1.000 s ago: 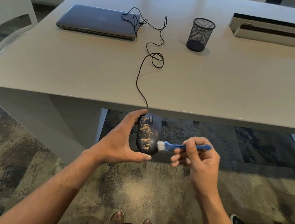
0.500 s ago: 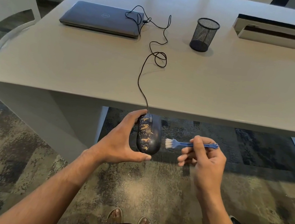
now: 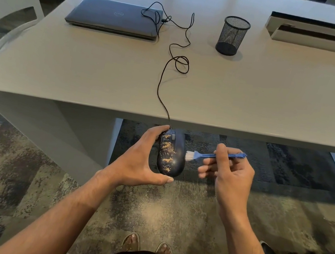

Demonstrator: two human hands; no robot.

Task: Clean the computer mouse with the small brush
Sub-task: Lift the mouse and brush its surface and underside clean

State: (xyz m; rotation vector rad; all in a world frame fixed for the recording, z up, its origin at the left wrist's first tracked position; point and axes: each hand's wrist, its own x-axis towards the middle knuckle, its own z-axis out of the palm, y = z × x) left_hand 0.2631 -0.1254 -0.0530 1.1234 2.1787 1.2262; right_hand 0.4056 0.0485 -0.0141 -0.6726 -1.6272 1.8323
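Left hand [image 3: 138, 162] holds the mouse [image 3: 171, 152] in the air just off the table's [image 3: 255, 101] near edge, fingers curled over its far end and thumb under its near end; the cord [image 3: 162, 86] runs up over that edge. Right hand [image 3: 229, 175] pinches the brush [image 3: 212, 156] handle between thumb and forefinger, the other fingers loosely curled. The bristles [image 3: 188, 155] touch, or nearly touch, the mouse's right flank.

Tan debris lies mainly on the left half. To brush well, short strokes should probably run from the clean side across the speckled patches and off the shell, with the mouse held steady and tilted so grit falls clear.

Half a second earlier the bristles stood apart from the mouse; now they have closed in.
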